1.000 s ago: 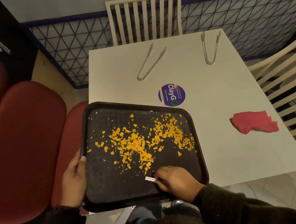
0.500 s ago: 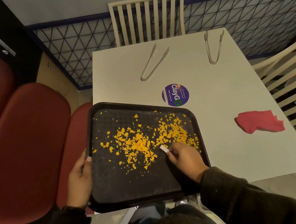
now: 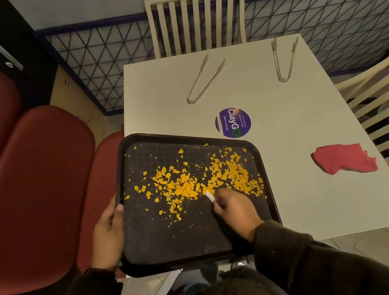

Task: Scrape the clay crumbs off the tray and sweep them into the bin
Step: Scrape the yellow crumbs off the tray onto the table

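A black tray (image 3: 178,248) lies at the near left corner of the white table (image 3: 310,205), overhanging its edge. Orange clay crumbs (image 3: 186,186) are strewn across the tray's far half, in two clusters. My left hand (image 3: 108,233) grips the tray's left rim. My right hand (image 3: 236,212) rests on the tray and pinches a small white scraper (image 3: 209,196), whose tip touches the near edge of the crumbs. No bin is in view.
Two metal tongs (image 3: 203,80) (image 3: 282,61) lie at the table's far side. A purple round sticker (image 3: 232,122) sits beyond the tray, a red cloth (image 3: 344,157) to the right. Red padded seats (image 3: 31,192) stand left, slatted chairs (image 3: 197,20) behind and right.
My right hand has carried the scraper from the tray's near bare part up to the crumbs, pushing them together. The left hand keeps its grip on the rim.
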`<state>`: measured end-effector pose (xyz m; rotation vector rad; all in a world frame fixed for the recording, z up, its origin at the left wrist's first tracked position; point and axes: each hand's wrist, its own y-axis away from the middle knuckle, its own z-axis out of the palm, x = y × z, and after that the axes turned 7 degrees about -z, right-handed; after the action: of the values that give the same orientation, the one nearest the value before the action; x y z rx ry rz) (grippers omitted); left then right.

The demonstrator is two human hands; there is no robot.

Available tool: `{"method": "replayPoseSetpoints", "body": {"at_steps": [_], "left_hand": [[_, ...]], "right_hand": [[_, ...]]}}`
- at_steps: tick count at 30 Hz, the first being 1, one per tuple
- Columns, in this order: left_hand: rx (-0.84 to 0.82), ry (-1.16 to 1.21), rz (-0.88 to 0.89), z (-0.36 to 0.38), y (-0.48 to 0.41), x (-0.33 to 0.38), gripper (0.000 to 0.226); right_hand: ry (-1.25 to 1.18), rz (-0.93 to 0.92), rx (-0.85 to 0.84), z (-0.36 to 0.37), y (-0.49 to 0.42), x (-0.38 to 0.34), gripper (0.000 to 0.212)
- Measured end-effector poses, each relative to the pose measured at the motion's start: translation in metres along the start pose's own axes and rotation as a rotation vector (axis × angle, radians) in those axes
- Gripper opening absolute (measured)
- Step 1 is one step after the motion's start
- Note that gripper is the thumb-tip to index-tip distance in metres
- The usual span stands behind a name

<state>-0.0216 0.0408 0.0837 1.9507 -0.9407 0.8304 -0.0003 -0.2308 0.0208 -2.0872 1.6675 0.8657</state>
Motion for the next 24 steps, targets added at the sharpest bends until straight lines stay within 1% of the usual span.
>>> {"method": "replayPoseSetpoints", "body": {"at_steps": [2,3,5,7,11,13,14,16,18,24], "left_hand": [[0.000,0.006,0.003,0.000,0.001,0.000,0.040],[-0.004,0.017,-0.001,0.000,0.002,0.000,0.040],[-0.011,0.040,-0.012,0.001,0.002,0.003,0.040],[-0.004,0.039,-0.015,0.001,0.002,0.004,0.040],[-0.002,0.027,-0.007,0.002,0.001,0.004,0.040],[-0.002,0.036,-0.013,0.002,0.002,0.004,0.040],[-0.002,0.036,-0.012,0.002,0.003,0.005,0.040],[0.001,0.039,-0.009,0.003,0.004,0.006,0.040],[0.003,0.049,-0.008,0.004,0.004,0.007,0.040],[0.000,0.035,-0.022,0.001,0.002,-0.001,0.039]], "right_hand": [[-0.021,0.162,0.037,-0.007,-0.005,0.012,0.005],[-0.018,0.208,0.047,-0.009,-0.006,0.016,0.005],[-0.023,0.213,0.046,-0.011,-0.005,0.015,0.006],[-0.035,0.107,-0.007,-0.011,-0.001,0.001,0.009],[0.005,-0.262,-0.148,0.002,0.010,-0.042,0.015],[0.035,-0.361,-0.177,0.009,0.010,-0.055,0.017],[0.042,-0.374,-0.179,0.012,0.008,-0.058,0.017],[0.029,-0.334,-0.154,0.012,0.002,-0.058,0.015],[0.014,-0.250,-0.099,0.008,-0.006,-0.051,0.012],[-0.008,0.109,-0.016,-0.007,-0.020,-0.004,0.004]]}}
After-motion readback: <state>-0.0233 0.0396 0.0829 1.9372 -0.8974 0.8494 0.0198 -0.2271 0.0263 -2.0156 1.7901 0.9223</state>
